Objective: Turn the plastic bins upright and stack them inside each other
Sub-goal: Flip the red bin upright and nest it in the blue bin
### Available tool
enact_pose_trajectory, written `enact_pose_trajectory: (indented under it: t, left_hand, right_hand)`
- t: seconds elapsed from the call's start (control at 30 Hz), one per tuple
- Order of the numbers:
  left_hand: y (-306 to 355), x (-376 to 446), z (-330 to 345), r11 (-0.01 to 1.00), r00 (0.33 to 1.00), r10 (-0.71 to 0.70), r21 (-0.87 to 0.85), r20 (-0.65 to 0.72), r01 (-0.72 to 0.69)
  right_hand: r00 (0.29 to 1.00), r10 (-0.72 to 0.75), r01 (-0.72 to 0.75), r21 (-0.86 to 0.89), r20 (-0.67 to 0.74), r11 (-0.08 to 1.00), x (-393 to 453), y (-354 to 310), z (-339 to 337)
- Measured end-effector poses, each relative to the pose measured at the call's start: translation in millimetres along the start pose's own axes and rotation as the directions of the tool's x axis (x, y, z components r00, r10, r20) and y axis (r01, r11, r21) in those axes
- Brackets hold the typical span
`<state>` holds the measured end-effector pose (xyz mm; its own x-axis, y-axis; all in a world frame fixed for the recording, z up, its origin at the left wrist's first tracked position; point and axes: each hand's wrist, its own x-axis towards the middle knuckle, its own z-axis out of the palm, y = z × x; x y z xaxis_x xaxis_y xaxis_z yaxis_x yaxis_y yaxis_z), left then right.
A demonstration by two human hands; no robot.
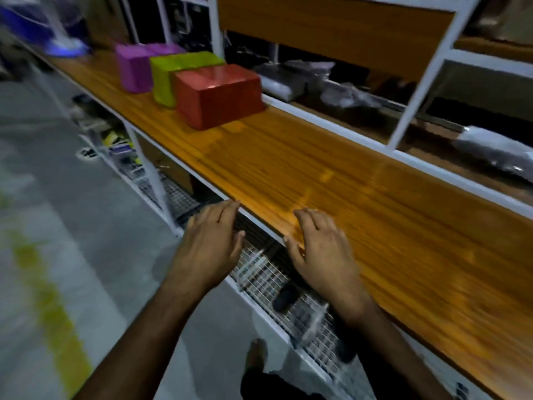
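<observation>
Three plastic bins stand upside down in a row on the wooden shelf (331, 180): a red bin (219, 95) nearest me, a green bin (173, 72) behind it and a purple bin (135, 66) farthest away. My left hand (210, 243) hovers just off the shelf's front edge, palm down, fingers apart and holding nothing. My right hand (320, 246) is over the front edge of the shelf, also empty with fingers spread. Both hands are well short of the bins, to their lower right in the view.
White metal shelf frames (415, 90) stand behind the wooden shelf, with wrapped grey items (490, 148) in the compartments. A wire mesh shelf (288, 284) with small objects lies below. The grey floor with a yellow stripe (49, 298) is on the left. Something blue (31, 21) sits at the far end.
</observation>
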<state>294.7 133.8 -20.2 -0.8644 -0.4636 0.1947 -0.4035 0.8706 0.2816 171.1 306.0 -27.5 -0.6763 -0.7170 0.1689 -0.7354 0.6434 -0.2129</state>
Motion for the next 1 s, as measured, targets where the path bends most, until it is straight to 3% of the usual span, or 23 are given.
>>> enact_pose_trajectory:
  t: [0.3, 0.57, 0.7, 0.83, 1.0]
  left_hand:
    - [-175.6, 165.2, -7.8, 0.993, 0.992, -0.118, 0.026, 0.054, 0.116]
    - [-263.3, 307.6, -26.9, 0.996, 0.995, -0.094, 0.01, 0.043, 0.093]
    - [-302.8, 386.5, -25.2, 0.999, 1.0, -0.003, -0.039, 0.01, 0.003]
    - [-345.6, 485.1, -10.5, 0.986, 0.987, 0.159, -0.062, 0.024, -0.157]
    - [-381.2, 579.3, 2.2, 0.942, 0.945, 0.326, -0.088, 0.023, -0.323]
  right_hand:
    - [0.996, -0.09, 0.09, 0.024, 0.02, 0.996, 230.4, -90.0, 67.0]
    - [0.998, -0.048, 0.047, 0.033, 0.031, 0.998, 373.0, -126.9, 96.1]
    - [0.998, 0.022, -0.025, 0.037, 0.059, 0.999, 440.0, -134.8, 110.2]
    - [0.972, 0.236, -0.237, 0.054, 0.017, 0.97, 510.0, -148.0, 136.0]
    - [0.861, 0.501, -0.477, 0.201, -0.088, 0.856, 564.8, -160.2, 147.7]
